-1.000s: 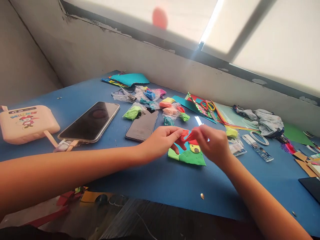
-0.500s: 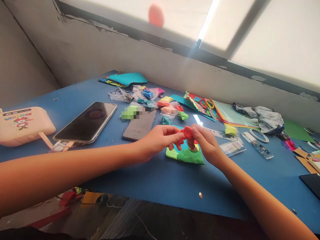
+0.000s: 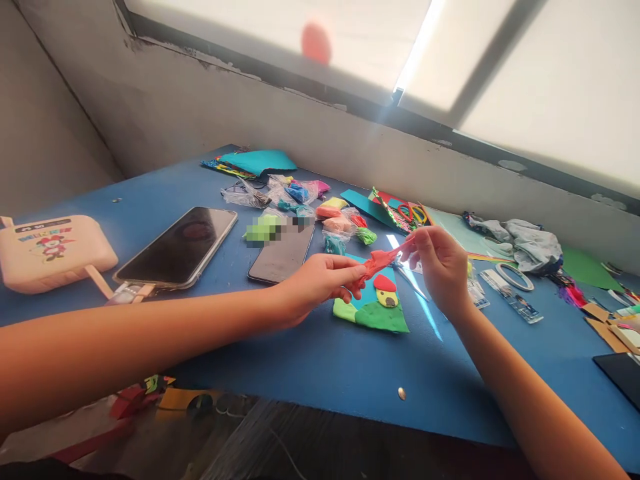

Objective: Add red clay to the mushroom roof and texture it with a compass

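A piece of red modelling clay [image 3: 379,261] is drawn out into a thin strand between my two hands, above the table. My left hand [image 3: 333,279] pinches its thicker lower end. The thin upper end is between the thumb and fingers of my right hand [image 3: 440,267], further right and a little higher. Just below them lies a clay picture [image 3: 383,317] with a light blue background and green ground. On it is a yellow round shape with a red cap and a dark patch.
Behind my left hand lie a phone [image 3: 283,253] and a larger phone [image 3: 177,247] cabled to a pink power bank [image 3: 55,253]. Bagged clay [image 3: 337,223], scissors [image 3: 413,213], a tape ring [image 3: 515,277] and a crumpled bag [image 3: 530,243] are spread along the back. The blue table's front edge [image 3: 350,415] is near me.
My right hand has moved right and up, away from the left, stretching the red clay into a strand. More of the clay picture now shows. My left hand has hardly moved.
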The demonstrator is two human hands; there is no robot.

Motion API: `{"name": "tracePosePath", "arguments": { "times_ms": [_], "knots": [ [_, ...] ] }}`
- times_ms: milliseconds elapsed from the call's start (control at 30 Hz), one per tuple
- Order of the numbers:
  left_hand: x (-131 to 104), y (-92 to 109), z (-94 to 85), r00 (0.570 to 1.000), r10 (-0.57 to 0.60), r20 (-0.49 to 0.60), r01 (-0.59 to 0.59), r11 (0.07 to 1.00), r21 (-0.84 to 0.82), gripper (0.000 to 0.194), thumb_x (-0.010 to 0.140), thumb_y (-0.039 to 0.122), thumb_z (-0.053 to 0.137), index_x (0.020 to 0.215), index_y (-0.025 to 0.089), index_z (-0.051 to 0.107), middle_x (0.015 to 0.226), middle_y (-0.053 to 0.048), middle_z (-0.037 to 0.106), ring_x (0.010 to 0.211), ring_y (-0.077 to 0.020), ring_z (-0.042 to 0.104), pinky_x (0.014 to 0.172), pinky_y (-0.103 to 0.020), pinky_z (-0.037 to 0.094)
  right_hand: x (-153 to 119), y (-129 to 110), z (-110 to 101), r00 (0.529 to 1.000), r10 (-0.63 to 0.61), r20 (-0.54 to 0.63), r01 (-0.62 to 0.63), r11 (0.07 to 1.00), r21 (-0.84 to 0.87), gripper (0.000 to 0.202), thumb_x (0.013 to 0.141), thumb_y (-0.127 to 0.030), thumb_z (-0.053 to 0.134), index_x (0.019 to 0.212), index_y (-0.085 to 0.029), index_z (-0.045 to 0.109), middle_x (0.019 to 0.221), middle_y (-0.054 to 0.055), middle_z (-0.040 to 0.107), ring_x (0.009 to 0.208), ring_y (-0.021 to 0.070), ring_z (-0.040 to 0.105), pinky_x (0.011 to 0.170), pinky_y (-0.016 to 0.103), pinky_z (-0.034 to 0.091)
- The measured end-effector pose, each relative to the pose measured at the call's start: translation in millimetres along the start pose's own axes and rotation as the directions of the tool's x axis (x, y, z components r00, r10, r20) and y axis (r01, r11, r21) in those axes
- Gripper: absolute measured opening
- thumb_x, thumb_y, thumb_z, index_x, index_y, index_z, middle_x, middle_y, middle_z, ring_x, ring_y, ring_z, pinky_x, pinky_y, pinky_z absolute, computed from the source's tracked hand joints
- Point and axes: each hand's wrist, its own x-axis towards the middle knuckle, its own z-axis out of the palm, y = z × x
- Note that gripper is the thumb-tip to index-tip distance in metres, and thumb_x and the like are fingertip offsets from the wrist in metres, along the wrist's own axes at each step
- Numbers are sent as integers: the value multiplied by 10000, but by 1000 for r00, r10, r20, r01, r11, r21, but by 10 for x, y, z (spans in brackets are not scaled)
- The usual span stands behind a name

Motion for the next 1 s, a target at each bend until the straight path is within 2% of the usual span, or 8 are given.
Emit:
{"name": "tracePosePath", "arguments": {
  "times_ms": [100, 200, 300, 400, 600, 767, 900, 1000],
  "knots": [
    [-8, 0, 7, 998, -7, 57, 9, 999, -37, 219, 803, 334, 673, 725, 130, 670, 713, -14, 592, 694, -117, 530, 655, -245, 409, -129, -131, 111, 978, -118, 171, 126, 991, -38, 327, 926, -469, 529, 837, -209, 707, 912, 57, 728, 830, 162, 689, 683, 289, 562],
    [3, -28, -1, 996, 14, 86, -4, 994, -113, 210, 801, 304, 648, 676, 136, 653, 678, -4, 563, 665, -116, 518, 644, -246, 410, -251, -171, 222, 930, -172, 326, 196, 980, -43, 251, 938, -358, 528, 972, -217, 732, 1091, 64, 721, 997, 181, 678, 845, 321, 563],
    [20, -48, -10, 998, 5, 68, 6, 987, -161, 176, 784, 282, 634, 702, 130, 666, 697, -10, 563, 692, -125, 537, 677, -256, 428, -280, -131, 250, 915, -64, 399, 103, 992, -76, 299, 932, -331, 511, 1131, -183, 677, 984, 65, 744, 822, 156, 699, 708, 276, 576],
    [30, -47, -12, 999, -5, 41, 8, 997, -71, 141, 778, 265, 671, 775, 126, 697, 766, -25, 613, 718, -121, 539, 687, -252, 420, -226, -86, 208, 893, 27, 449, 20, 995, -101, 285, 915, -352, 520, 1064, -167, 677, 776, 36, 731, 609, 122, 648, 553, 233, 532],
    [53, -31, -24, 999, 9, -42, -11, 999, -36, 184, 753, 286, 755, 840, 127, 726, 752, -7, 609, 689, -99, 529, 655, -238, 404, -19, 74, 42, 960, 6, 279, 14, 997, -70, 354, 845, -511, 598, 778, -170, 663, 642, 16, 660, 527, 108, 593, 505, 234, 487],
    [49, -20, -33, 998, -22, -65, 15, 995, -94, 193, 770, 273, 752, 883, 117, 742, 809, -41, 654, 765, -118, 576, 708, -245, 433, -28, -18, -1, 985, -142, 102, 155, 978, -139, 206, 895, -365, 583, 807, -189, 644, 683, 16, 672, 586, 124, 632, 560, 251, 526],
    [24, -58, -25, 996, 16, 86, -5, 992, -128, 207, 781, 325, 738, 890, 150, 748, 914, -53, 698, 894, -153, 616, 833, -273, 447, -212, -165, 152, 855, -425, 297, 492, 846, -204, 187, 955, -225, 474, 1035, -201, 641, 1013, 90, 709, 933, 176, 676, 792, 308, 555],
    [5, -91, -2, 993, -32, 111, 44, 994, -105, 209, 723, 345, 778, 777, 148, 733, 838, -41, 701, 850, -157, 620, 852, -290, 446, -310, -156, 252, 774, -474, 419, 601, 759, -251, 255, 990, -249, 382, 1064, -164, 611, 932, 104, 699, 822, 165, 664, 693, 277, 534]
  ]
}}
